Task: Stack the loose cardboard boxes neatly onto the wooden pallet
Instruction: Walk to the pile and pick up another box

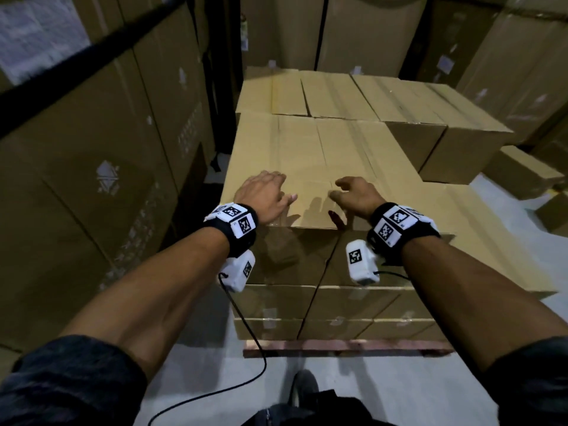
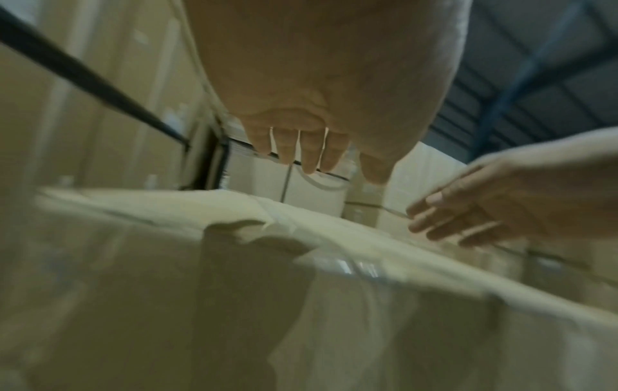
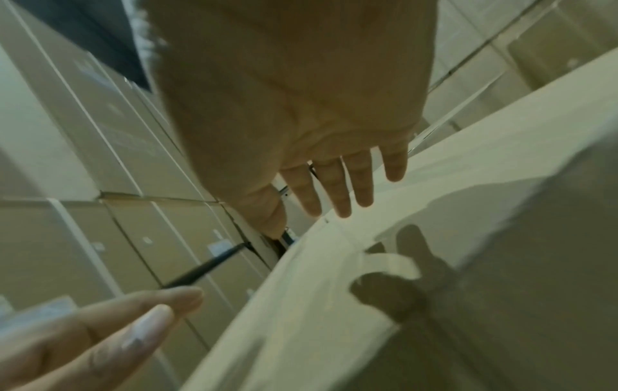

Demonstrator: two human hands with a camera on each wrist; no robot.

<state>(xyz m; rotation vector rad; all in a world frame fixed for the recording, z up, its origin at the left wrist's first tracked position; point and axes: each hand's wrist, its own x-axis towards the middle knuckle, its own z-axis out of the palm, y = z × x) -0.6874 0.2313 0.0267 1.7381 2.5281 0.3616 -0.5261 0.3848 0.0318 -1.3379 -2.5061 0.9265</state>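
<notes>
A wooden pallet carries several layers of brown cardboard boxes. The top near box lies closest to me, taped along its middle. My left hand hovers just over its near left edge, fingers straight and loosely spread, casting a shadow on the cardboard. My right hand hangs beside it over the near middle, fingers relaxed, holding nothing. In the left wrist view the left hand's fingers stand clear above the box top. In the right wrist view the right hand's fingers are spread above the box.
Tall walls of stacked cartons close in on the left behind a black bar. A lower row of boxes fills the pallet's far side. Loose boxes lie on the grey floor at right. A black cable dangles from my left wrist.
</notes>
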